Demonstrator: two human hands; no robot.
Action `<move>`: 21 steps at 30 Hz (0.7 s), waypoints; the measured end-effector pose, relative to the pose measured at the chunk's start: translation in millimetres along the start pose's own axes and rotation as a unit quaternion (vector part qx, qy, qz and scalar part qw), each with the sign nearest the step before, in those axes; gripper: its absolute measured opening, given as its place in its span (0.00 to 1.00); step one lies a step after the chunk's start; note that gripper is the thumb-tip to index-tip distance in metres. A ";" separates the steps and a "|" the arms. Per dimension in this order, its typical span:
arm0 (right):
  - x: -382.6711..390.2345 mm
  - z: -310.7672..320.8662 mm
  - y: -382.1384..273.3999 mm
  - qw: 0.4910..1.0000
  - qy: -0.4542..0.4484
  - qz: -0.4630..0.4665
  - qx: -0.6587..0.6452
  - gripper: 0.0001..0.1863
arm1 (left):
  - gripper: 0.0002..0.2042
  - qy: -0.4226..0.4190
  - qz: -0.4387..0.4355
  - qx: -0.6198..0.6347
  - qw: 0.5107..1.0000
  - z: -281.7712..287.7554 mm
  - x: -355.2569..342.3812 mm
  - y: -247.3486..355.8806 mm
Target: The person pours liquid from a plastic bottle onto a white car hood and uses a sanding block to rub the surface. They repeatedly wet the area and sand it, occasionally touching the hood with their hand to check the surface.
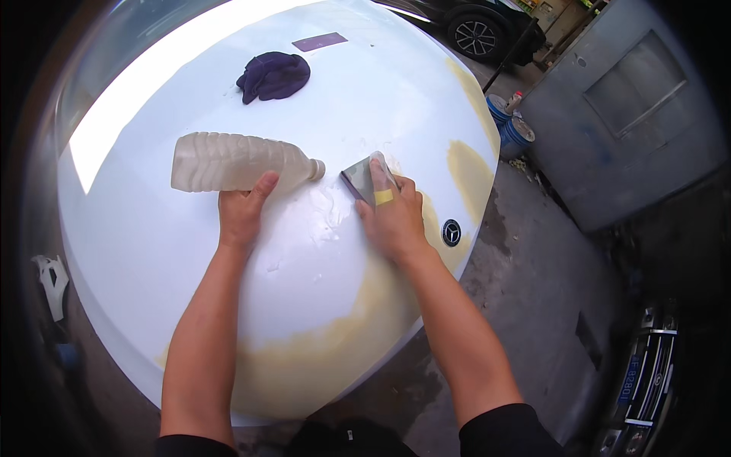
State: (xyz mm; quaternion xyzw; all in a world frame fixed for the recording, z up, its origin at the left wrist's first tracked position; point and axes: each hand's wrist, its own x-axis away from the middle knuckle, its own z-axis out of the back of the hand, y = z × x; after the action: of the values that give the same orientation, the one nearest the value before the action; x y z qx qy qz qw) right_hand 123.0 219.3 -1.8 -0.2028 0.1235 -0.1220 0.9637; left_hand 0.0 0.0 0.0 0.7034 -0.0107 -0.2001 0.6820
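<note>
Hood (137, 251) in white curves down along its left edge, with a wide stretch of room between that rim and the left hand (240, 219), which is closed around a cloudy plastic bottle (236, 161) tipped on its side, neck pointing right. Beyond the bottle, well apart, lie a crumpled dark cloth (276, 76) and a flat purple sheet (320, 41). A narrow wet gap parts the bottle's neck from a grey block (358, 181) on the hood, gripped by the right hand (396, 217), thumb and fingers partly spread. Farther right, a round badge (451, 233) sits near the hood's right edge.
</note>
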 end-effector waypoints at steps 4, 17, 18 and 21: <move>105.1 -2.1 3.5 0.992 0.033 0.118 -0.005 0.44 | 0.25 0.019 -0.008 0.023 1.000 -9.8 9.5 -1.9; 117.4 -7.0 4.2 0.990 0.014 0.134 -0.029 0.43 | 0.26 -0.008 0.006 0.031 0.999 0.3 6.6 -1.4; 113.1 -4.5 4.9 0.990 0.013 0.137 -0.029 0.43 | 0.25 0.003 0.002 0.029 1.000 0.3 5.0 0.0; 50.2 4.6 15.4 0.991 0.042 0.128 0.013 0.42 | 0.24 0.009 -0.010 0.032 0.999 -9.7 -0.4 0.6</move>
State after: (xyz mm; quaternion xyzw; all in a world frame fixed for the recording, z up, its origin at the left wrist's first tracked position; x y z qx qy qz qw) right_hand 174.3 220.3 -13.7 -0.1673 0.1870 -0.0074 0.9680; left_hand 2.7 9.3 0.6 0.7267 -0.0041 -0.2004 0.6571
